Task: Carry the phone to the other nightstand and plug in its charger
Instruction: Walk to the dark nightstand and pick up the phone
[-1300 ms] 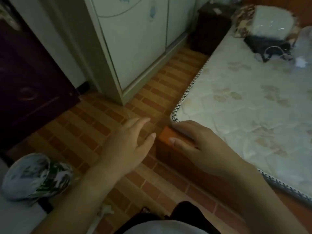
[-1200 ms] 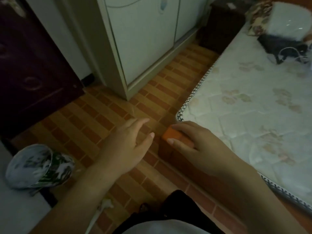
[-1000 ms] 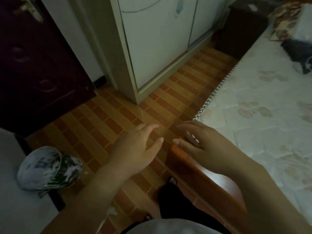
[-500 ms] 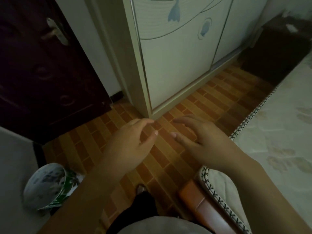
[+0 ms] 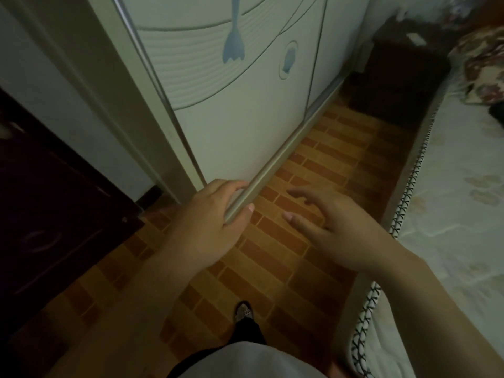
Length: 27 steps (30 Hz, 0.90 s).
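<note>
My left hand (image 5: 210,222) and my right hand (image 5: 335,222) hover side by side over the brick-patterned floor (image 5: 286,255), fingers apart, holding nothing. A dark nightstand (image 5: 403,72) stands at the far end of the aisle, between the wardrobe and the bed, with a small pale object (image 5: 416,38) on its top. No phone or charger can be made out in view.
A white wardrobe (image 5: 231,91) with sliding doors lines the left of the narrow aisle. The mattress (image 5: 458,200) with its stitched edge lies along the right. A dark door (image 5: 46,227) is at the left. My foot (image 5: 243,313) is on the floor below.
The view has swung from the bed's foot corner into the aisle toward the nightstand. My right hand left the orange bed frame corner. The patterned bin at the lower left is out of sight.
</note>
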### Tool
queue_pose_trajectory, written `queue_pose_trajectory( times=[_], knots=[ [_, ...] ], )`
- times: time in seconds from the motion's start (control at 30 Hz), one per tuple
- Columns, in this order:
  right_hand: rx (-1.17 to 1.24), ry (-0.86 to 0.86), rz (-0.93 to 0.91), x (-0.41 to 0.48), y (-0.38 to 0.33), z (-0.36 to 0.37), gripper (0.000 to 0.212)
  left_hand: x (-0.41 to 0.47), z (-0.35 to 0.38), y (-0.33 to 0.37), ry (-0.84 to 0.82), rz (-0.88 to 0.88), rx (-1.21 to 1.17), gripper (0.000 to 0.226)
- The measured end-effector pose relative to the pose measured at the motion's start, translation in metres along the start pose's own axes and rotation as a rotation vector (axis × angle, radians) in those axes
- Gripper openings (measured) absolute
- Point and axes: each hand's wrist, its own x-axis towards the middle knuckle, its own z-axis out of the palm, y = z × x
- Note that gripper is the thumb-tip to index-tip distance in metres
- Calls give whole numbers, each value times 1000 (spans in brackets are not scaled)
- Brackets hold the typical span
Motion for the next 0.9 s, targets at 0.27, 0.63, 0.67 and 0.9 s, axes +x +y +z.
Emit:
queue_pose_trajectory(
  times=[0.27,0.63,0.67,0.9],
  knots=[
    [26,58,216,56,34,-3,55,116,6,-31,-221,159,51,48],
    [133,299,510,77,131,-76,55,288,79,50,-403,517,37,48],
    [130,306,525,88,148,-85,53,308,86,56,-398,520,48,48],
    [-25,317,591,158,261,-195,55,442,134,129,-416,538,70,50]
  ],
)
